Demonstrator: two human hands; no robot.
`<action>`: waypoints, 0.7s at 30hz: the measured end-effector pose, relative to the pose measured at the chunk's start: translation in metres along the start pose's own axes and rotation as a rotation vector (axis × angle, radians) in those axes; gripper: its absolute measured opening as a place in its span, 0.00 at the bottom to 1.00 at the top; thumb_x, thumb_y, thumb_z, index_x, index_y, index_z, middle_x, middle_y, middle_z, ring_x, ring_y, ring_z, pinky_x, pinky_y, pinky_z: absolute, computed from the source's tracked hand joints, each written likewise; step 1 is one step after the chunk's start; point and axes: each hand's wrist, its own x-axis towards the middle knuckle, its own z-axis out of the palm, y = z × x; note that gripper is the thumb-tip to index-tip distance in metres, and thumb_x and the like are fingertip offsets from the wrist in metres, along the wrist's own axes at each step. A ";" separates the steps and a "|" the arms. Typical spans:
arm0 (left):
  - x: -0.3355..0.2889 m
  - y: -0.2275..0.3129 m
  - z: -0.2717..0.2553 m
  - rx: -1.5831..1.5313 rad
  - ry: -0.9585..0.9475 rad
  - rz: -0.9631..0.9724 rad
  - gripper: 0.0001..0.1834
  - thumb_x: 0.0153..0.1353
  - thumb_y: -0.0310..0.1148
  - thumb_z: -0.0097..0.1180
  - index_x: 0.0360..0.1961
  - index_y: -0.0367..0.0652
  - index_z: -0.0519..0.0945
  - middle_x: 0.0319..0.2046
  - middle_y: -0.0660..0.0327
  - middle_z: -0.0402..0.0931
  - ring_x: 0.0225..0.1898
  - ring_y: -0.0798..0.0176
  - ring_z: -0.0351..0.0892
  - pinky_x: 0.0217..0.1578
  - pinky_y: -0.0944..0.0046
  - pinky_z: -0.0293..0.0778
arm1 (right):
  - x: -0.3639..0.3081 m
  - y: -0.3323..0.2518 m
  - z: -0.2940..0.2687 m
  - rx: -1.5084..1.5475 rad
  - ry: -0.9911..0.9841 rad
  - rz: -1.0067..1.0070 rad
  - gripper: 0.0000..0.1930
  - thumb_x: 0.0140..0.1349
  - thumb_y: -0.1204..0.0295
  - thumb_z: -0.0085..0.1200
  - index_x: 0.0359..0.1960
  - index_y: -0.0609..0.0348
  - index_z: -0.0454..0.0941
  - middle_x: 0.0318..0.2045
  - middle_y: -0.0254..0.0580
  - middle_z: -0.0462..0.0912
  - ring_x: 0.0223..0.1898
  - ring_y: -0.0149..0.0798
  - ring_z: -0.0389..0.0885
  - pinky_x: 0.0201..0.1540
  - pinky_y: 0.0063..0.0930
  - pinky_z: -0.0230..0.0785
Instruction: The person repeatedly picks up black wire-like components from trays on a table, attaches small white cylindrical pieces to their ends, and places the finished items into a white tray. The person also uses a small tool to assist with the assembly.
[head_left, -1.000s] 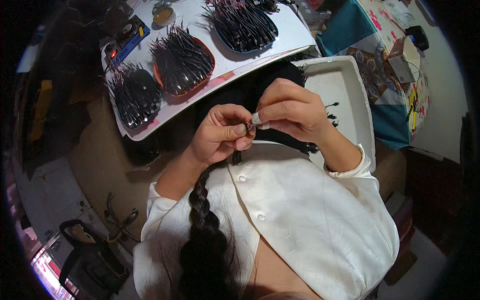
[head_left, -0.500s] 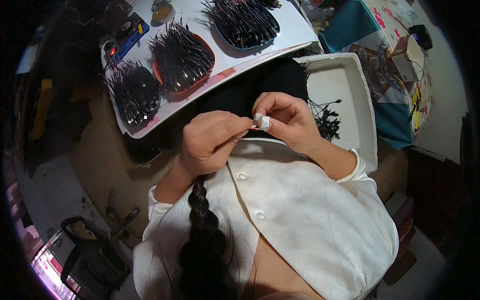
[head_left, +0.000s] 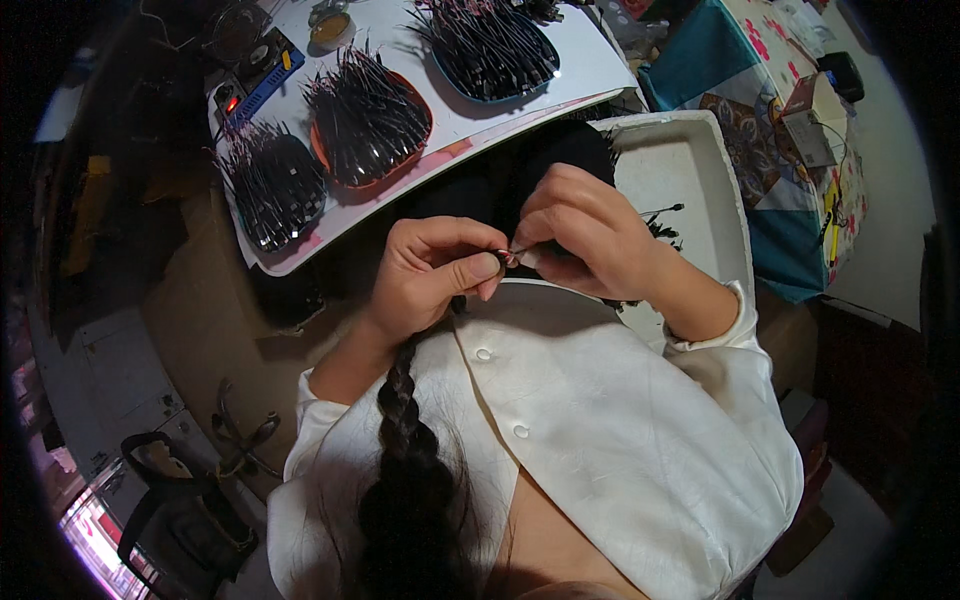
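In front of my chest, my left hand (head_left: pixel 428 275) pinches a short black cable between thumb and forefinger. Thin reddish wires (head_left: pixel 511 259) show at the cable's end, between my two hands. My right hand (head_left: pixel 595 235) meets them from the other side, its fingertips closed on the wires. Its fingers hide much of the wire ends. Beside my right forearm, a white foam box (head_left: pixel 705 190) holds a small heap of black cables (head_left: pixel 664 232) with plugs.
On the white table (head_left: pixel 450 125) ahead stand an orange-rimmed bowl (head_left: pixel 428 120) and a blue bowl (head_left: pixel 497 98), both full of black cables. Another cable bundle (head_left: pixel 270 195) lies left. A blue device (head_left: pixel 265 85) with a red light sits behind it. A cloth-covered table (head_left: pixel 775 235) stands right.
My right hand has turned over and lifted slightly, its knuckles now upward; the white wrap seen at its fingertips is hidden. My left hand has rolled, showing its thumb on the cable.
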 end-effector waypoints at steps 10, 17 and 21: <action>0.009 -0.012 -0.010 -0.474 -0.145 -0.172 0.09 0.58 0.23 0.58 0.39 0.29 0.79 0.30 0.55 0.78 0.24 0.68 0.72 0.24 0.72 0.67 | -0.014 -0.004 -0.007 0.324 0.020 0.419 0.09 0.56 0.75 0.62 0.37 0.63 0.78 0.32 0.39 0.77 0.34 0.31 0.75 0.35 0.21 0.66; 0.013 -0.024 -0.013 -0.754 -0.240 -0.311 0.09 0.59 0.25 0.57 0.41 0.34 0.79 0.30 0.57 0.78 0.23 0.70 0.70 0.22 0.71 0.59 | -0.009 0.015 0.015 0.313 0.203 -0.040 0.11 0.48 0.81 0.64 0.34 0.59 0.80 0.33 0.38 0.77 0.32 0.38 0.74 0.35 0.27 0.67; 0.013 -0.020 -0.006 -0.694 -0.205 -0.275 0.10 0.59 0.25 0.57 0.42 0.33 0.79 0.30 0.55 0.78 0.22 0.69 0.70 0.24 0.69 0.64 | -0.013 0.010 0.019 0.340 0.232 0.009 0.09 0.48 0.79 0.62 0.33 0.61 0.78 0.33 0.40 0.76 0.32 0.39 0.73 0.35 0.28 0.66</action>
